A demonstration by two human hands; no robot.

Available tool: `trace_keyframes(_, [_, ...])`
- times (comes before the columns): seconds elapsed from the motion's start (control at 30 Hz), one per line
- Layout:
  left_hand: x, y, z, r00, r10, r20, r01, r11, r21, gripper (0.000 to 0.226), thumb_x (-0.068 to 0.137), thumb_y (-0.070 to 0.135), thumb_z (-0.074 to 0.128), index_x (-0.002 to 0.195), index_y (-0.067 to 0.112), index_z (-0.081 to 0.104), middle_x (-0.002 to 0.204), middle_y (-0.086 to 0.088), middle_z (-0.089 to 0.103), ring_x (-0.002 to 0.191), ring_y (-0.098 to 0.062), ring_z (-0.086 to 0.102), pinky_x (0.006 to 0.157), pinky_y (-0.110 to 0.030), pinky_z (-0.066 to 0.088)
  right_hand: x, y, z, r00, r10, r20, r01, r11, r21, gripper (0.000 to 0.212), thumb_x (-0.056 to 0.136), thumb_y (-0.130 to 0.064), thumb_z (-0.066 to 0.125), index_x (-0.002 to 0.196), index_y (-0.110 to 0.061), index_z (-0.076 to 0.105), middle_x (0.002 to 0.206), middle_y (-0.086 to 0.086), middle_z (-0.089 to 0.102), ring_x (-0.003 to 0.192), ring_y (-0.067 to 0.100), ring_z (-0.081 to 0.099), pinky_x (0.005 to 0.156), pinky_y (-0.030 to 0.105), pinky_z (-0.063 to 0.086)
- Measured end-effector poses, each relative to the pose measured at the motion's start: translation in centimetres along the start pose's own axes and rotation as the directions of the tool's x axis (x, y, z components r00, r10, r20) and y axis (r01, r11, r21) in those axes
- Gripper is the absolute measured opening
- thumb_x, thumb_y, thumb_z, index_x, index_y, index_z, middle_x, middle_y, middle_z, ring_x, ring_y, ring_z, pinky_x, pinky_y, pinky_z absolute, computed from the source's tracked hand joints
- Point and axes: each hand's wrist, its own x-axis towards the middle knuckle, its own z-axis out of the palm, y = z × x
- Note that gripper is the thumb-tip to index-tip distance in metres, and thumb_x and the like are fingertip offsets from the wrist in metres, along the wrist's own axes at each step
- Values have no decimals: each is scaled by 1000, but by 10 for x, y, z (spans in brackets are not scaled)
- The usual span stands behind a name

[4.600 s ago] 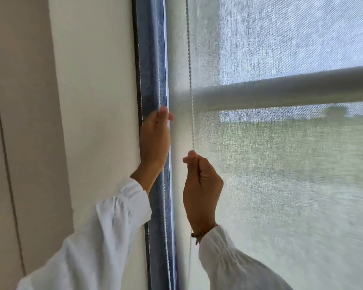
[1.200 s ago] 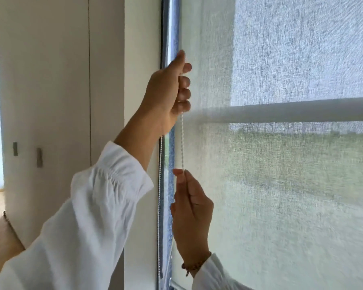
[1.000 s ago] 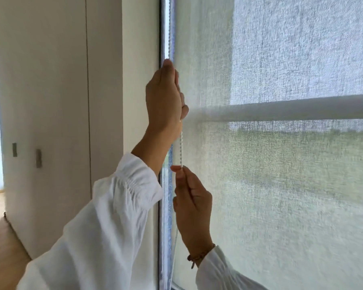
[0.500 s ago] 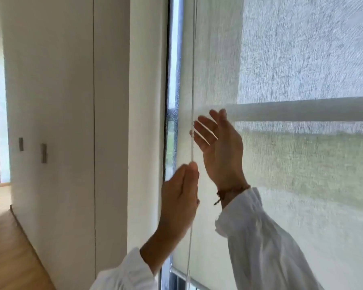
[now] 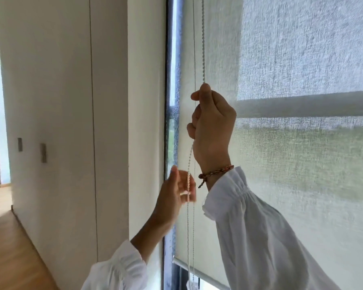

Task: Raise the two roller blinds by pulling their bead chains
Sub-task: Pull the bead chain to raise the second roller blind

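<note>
A pale woven roller blind covers the window, and its bottom bar hangs low at the left with a strip of glass showing beneath. A white bead chain runs down in front of the blind's left edge. My right hand is up high, pinched shut on this chain. Lower down, my left hand has its fingers loosely curled around the chain's slack part; it is blurred. Only one blind shows.
The dark window frame stands just left of the blind. A white wall with cupboard panels fills the left side, with wooden floor below it. A horizontal window bar shows through the fabric.
My right hand has closed on the chain above, where it was open half a second ago. My left hand has dropped lower. The blind's bottom bar has risen a little.
</note>
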Motion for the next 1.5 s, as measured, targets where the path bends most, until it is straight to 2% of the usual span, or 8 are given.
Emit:
trace_keyframes(0.13, [24,41,4,998,69,1,-69,998,17,57,94,50,10,98,21,59,103,-2,65,99,-13,62,84,-29,50,-24,17,-11,998,-66,-5,65,991,-118,35,92,-29,50,58,-22,58,37,-14,39,40,6,34,48,24,29])
trace_keyframes(0.37, [55,144,30,984,161,81,-156,985,-72,47,94,48,33,117,11,51,97,-3,67,79,-15,68,65,-26,54,-91,55,-44,1000,20,-11,-22,991,-129,29,90,-29,49,64,-27,60,37,-14,32,38,4,26,45,28,22])
trace_keyframes(0.57, [61,139,67,942,283,-178,-261,955,139,37,93,26,40,57,19,45,47,5,29,37,-10,22,37,-15,19,-122,79,-63,999,51,10,-46,964,-262,23,84,-39,49,65,-38,60,38,-12,34,41,8,27,45,24,23])
trace_keyframes(0.73, [49,114,63,922,331,-203,-324,944,68,41,93,25,39,53,22,35,46,5,23,38,-10,15,38,-18,12,-100,87,-74,950,309,56,-299,944,-140,38,83,-40,50,65,-12,67,43,-7,50,43,9,45,49,28,41])
trace_keyframes(0.97, [15,14,31,942,294,-161,-246,933,262,44,93,38,43,50,29,45,41,8,33,37,-9,25,42,-25,24,-18,51,-74,951,300,80,-309,941,142,36,93,-34,43,106,-5,61,105,13,68,105,28,63,97,39,47])
trace_keyframes(1.13, [-9,-26,27,974,180,-138,-158,975,157,36,81,44,46,51,26,37,45,10,24,36,-5,19,37,-17,17,8,17,-41,954,233,190,-257,959,116,18,96,-14,46,90,-8,61,87,10,63,75,22,63,71,29,56])
trace_keyframes(1.23, [-12,-27,30,973,205,-107,-185,968,172,36,87,36,43,54,23,37,45,12,28,36,-3,20,37,-16,19,12,11,-25,965,221,140,-223,975,-2,21,94,-12,49,83,-6,66,57,2,44,40,5,34,36,16,31])
trace_keyframes(1.5, [9,23,16,1000,1,-6,-1,999,48,52,92,49,23,68,16,55,53,9,60,50,-6,55,59,-23,43,-1,13,-25,997,-58,51,64,990,-126,26,92,-16,52,72,-21,67,41,-14,38,41,4,30,46,24,27])
